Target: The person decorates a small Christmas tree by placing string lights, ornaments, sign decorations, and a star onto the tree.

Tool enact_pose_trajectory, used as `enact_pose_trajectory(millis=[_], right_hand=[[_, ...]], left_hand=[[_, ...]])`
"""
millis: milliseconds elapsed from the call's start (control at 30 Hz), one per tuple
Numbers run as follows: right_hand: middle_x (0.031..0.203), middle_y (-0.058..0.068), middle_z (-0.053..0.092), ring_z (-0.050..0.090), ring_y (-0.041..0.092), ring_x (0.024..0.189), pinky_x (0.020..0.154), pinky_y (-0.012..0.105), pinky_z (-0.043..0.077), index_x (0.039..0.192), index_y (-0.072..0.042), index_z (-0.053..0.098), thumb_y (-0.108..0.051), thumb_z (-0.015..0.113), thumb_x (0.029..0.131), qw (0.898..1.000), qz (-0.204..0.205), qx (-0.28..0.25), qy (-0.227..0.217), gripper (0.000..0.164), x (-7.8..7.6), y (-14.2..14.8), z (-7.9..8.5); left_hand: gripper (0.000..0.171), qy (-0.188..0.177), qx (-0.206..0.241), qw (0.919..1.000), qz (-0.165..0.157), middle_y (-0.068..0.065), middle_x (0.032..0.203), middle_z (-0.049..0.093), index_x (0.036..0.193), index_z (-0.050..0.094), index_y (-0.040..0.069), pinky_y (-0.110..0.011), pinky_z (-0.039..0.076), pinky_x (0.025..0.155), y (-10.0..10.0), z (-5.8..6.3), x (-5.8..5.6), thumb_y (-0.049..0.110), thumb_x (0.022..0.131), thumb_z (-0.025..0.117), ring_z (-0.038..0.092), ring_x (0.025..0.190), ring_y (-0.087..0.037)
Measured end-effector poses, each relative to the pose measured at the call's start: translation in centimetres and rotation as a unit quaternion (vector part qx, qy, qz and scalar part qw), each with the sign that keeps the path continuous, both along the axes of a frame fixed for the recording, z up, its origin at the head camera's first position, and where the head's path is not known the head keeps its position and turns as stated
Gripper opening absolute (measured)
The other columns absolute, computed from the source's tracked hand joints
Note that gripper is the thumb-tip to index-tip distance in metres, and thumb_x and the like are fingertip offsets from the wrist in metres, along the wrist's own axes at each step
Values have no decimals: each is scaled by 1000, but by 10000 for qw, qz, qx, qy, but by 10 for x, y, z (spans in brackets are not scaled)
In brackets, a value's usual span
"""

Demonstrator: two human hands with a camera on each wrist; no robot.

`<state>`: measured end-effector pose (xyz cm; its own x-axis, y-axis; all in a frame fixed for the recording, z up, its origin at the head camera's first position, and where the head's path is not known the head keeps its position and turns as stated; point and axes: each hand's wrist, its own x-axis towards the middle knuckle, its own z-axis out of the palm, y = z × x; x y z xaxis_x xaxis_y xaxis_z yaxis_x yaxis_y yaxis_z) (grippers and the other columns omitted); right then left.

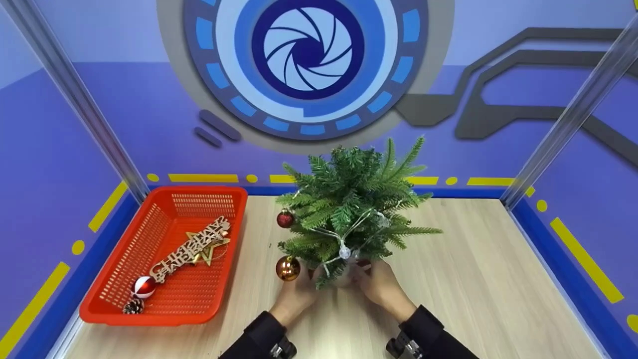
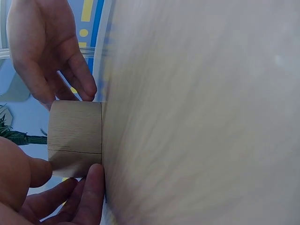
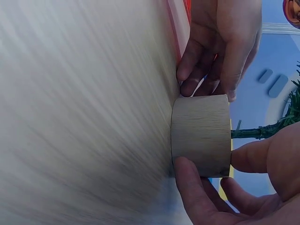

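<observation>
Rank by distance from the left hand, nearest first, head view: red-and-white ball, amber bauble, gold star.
From the left hand:
1. Amber bauble: just above it, at the tree's lower left.
2. Gold star: to the left, in the basket's right half.
3. Red-and-white ball: farther left, near the basket's front-left corner.

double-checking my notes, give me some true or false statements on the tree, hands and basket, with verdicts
1. The left hand and right hand touch the wooden base of the tree. True.
2. The striped ball hangs on the tree. False: the striped ball lies in the red basket.
3. The pine cone lies in the red basket. True.
4. The red basket stands right of the tree in the head view. False: it stands left.
</observation>
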<state>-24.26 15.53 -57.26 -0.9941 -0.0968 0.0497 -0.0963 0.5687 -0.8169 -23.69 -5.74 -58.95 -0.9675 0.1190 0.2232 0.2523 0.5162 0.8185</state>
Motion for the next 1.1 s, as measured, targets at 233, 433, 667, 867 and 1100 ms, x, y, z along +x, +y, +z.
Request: enact_pose_trajectory(millis=[233,433,667,867,1100], right_hand=[[104,13,70,67,16,81,65,23,55,119,-5,64,-21,62,97,10000,-44,21,19,27,1,0,-1],[105,14,70,68,16,81,64,24,56,120,-3,64,-20,62,97,10000,-34,-53,-61,29,2,0,-1],[106,18,70,70,21,82,65,26,56,118,0,65,-19,62,97,9999,-105,46,-13,28,3,-1,0],[108,18,69,70,22,82,65,26,56,118,0,64,-20,61,97,9999,-126,33,-57,29,4,-1,0],[104,17,70,72,21,79,63,27,56,116,4,63,-20,61,97,9997,-137,-110,-196,30,6,0,-2]], left_hand=[[15,84,-215,9996,152,2,89,56,99,55,12,-26,48,74,0,-1,3,27,101,56,54,79,-11],[16,186,-486,9982,296,-2,95,60,108,55,10,-32,52,81,2,-2,3,19,97,62,61,88,-17],[42,-4,-344,9992,216,-14,110,68,119,60,3,-44,55,93,1,-2,5,3,78,68,66,105,-30],[45,91,-261,9995,142,-15,115,68,122,60,2,-43,55,94,0,-5,6,1,78,65,66,108,-31],[39,625,-263,9976,108,-16,111,68,116,61,1,-44,55,93,-1,-9,7,-1,78,66,66,106,-32]])
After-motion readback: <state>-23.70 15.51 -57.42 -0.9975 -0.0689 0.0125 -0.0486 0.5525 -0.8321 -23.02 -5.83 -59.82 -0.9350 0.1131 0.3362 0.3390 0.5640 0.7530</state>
